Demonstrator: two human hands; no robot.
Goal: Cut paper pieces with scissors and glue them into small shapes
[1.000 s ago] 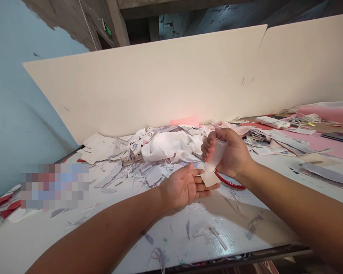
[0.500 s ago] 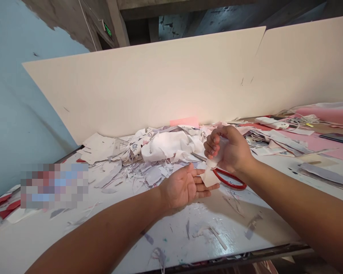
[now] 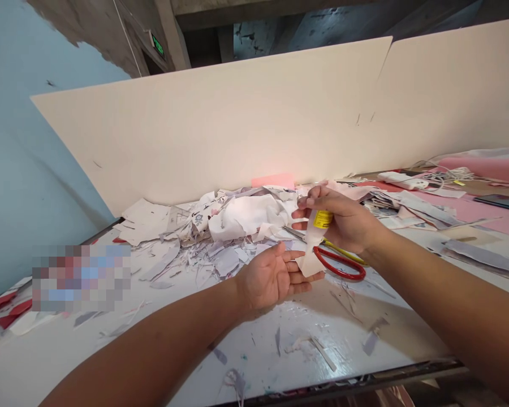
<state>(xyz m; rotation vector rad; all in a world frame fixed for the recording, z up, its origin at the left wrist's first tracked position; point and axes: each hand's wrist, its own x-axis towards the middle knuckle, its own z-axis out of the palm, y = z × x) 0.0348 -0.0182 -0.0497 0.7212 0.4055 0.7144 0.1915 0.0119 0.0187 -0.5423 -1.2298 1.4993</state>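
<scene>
My right hand (image 3: 343,220) is closed round a small glue bottle (image 3: 318,226) with a yellow label, tipped nozzle-down. The nozzle meets a small white paper piece (image 3: 309,264) that rests on the fingers of my left hand (image 3: 275,277). That hand lies palm up, fingers stretched out under the paper. Red-handled scissors (image 3: 339,265) lie on the white table (image 3: 280,345) just under and behind my right hand.
A heap of cut white paper scraps (image 3: 237,223) lies behind my hands against a tall beige board (image 3: 237,124). Pink sheets (image 3: 479,209), a white power strip with cables (image 3: 402,181) and a dark phone (image 3: 500,202) sit at the right. The table's front edge runs close below.
My right hand has loosened and turned, so its fingers now show the bottle's yellow label. The left hand and paper piece stay where they were.
</scene>
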